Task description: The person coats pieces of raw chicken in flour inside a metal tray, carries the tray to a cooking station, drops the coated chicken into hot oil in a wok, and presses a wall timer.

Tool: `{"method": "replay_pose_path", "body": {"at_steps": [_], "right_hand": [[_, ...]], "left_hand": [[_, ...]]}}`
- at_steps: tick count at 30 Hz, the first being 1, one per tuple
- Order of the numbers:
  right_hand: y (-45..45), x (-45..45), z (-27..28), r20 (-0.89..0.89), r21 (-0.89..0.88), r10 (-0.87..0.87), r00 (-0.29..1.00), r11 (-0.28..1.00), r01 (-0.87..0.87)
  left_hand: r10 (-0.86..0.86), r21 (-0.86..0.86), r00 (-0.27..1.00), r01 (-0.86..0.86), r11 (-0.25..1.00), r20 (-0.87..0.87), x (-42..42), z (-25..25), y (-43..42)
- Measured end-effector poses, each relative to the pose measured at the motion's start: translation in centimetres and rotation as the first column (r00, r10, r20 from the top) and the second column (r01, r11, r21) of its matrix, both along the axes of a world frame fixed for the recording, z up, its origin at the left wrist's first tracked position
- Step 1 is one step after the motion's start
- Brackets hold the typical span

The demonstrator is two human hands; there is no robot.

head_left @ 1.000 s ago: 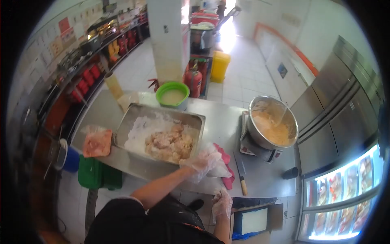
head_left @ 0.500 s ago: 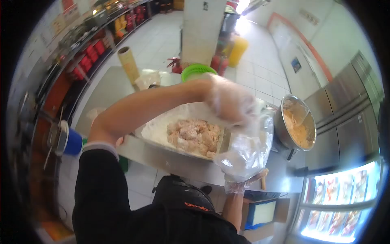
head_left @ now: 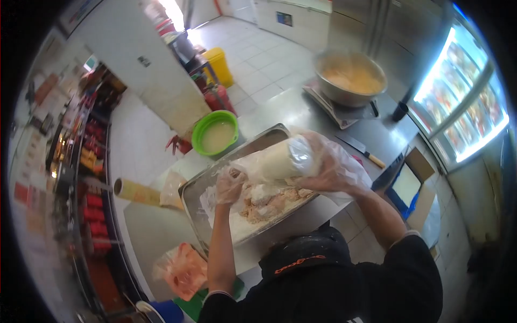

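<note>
Clear, wrinkled plastic forms a bag [head_left: 293,156] packed with pale matter into a rounded bulk, lying on its side above a long metal tray [head_left: 264,141], with its loose end towards the left. Both of the person's 2 hands wear thin, crinkled plastic gloves. Right hand [head_left: 326,172] grips the full part of the bag, fingers spread round it; left hand [head_left: 230,185] is curled at the loose end, though the blur and overlapping film make it hard to tell whether it pinches the plastic. Inside the rectangular tray, soft white powder [head_left: 209,200] banks along the left side beside lumpy, coated pieces [head_left: 264,207], a whiter heap sitting on top of them. On the black apron [head_left: 304,250], orange lettering [head_left: 299,264] stands upside down, too small to read. Just beyond the tray, a round green basin [head_left: 198,137] holds cloudy, pale liquid. Farther right, a shiny steel bowl [head_left: 344,98] of orange mixture [head_left: 355,78] stands on a flat base [head_left: 340,114], near a wooden-handled knife [head_left: 371,158]. An opened cardboard box [head_left: 420,164], lined with blue film, contains a smooth white block [head_left: 406,183]. Near the tray's left end lie a yellowish roll [head_left: 137,192] and, closer to the person, a creased pinkish bag [head_left: 186,272].
</note>
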State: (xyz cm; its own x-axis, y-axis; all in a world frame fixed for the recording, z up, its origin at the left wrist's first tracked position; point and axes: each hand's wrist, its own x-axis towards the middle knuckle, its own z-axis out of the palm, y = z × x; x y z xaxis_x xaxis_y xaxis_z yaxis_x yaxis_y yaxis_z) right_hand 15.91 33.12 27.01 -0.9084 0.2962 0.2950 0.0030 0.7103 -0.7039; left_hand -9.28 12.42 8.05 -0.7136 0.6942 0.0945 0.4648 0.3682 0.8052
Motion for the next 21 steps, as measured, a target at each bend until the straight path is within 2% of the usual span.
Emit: {"method": "replay_pose_path", "body": {"at_steps": [1,3,4,6,7,9,10,12,13,15,16,17,18,19,21], "right_hand": [[-0.1,-0.4,-0.1,0.001,0.000,-0.032,0.999,0.999,0.032],[-0.3,-1.2,-1.1,-0.056,-0.130,0.021,0.998,0.991,-0.028],[-0.5,-1.4,-1.6,-0.052,-0.124,0.012,0.999,0.992,-0.019],[-0.9,-1.9,-2.3,-0.124,-0.098,-0.086,0.989,0.992,0.074],[-1.0,-2.6,-2.8,-0.109,-0.097,-0.076,0.991,0.993,0.066],[-1.9,-3.2,-4.3,-0.012,-0.262,-0.113,0.994,0.959,0.105],[-2.3,-2.8,-4.3,0.003,-0.262,-0.107,0.994,0.959,0.104],[-2.5,-2.8,-3.3,-0.071,-0.097,-0.213,0.974,0.974,0.206],[-2.9,-3.4,-3.2,-0.058,-0.100,-0.197,0.979,0.976,0.191],[-4.9,-4.1,-4.0,0.087,-0.159,-0.249,0.965,0.952,0.260],[-5.3,-3.9,-4.4,0.091,-0.162,-0.239,0.967,0.954,0.251],[-5.7,-3.8,-4.9,0.010,-0.172,-0.256,0.967,0.952,0.254],[-5.5,-4.2,-5.2,-0.076,-0.171,-0.262,0.962,0.954,0.247],[-5.2,-4.6,-6.2,-0.191,-0.280,-0.262,0.946,0.938,0.203],[-5.4,-4.8,-6.1,-0.103,-0.237,-0.268,0.958,0.942,0.238]], "left_hand": [[-0.032,0.000,0.999,0.032,0.999,0.001,-0.1,-0.5,0.1],[-0.014,0.059,0.980,0.003,0.998,0.196,-0.3,-1.2,-0.1],[-0.025,0.066,0.979,0.012,0.998,0.200,-0.4,-1.7,0.0],[0.043,0.197,0.949,-0.109,0.974,0.313,0.0,-1.6,0.6],[0.052,0.195,0.943,-0.122,0.973,0.328,0.0,-1.7,0.7],[0.079,0.071,0.992,-0.087,0.994,0.100,1.4,2.1,0.9],[0.085,0.068,0.990,-0.093,0.993,0.115,1.3,0.5,0.5],[0.068,0.167,0.963,-0.114,0.979,0.261,0.3,-0.8,0.5],[0.085,0.160,0.958,-0.132,0.978,0.273,0.0,-1.7,0.6],[0.130,0.007,0.968,-0.134,0.991,0.215,1.3,0.4,0.8],[0.145,-0.042,0.970,-0.140,0.989,0.195,1.6,0.6,0.6],[0.147,-0.065,0.970,-0.137,0.988,0.195,1.2,0.7,0.4],[0.155,-0.075,0.968,-0.143,0.987,0.196,0.4,1.0,0.8],[0.167,-0.071,0.966,-0.156,0.985,0.196,-0.3,0.8,1.0],[0.119,0.033,0.982,-0.125,0.992,0.149,0.1,-0.5,0.1]]}}
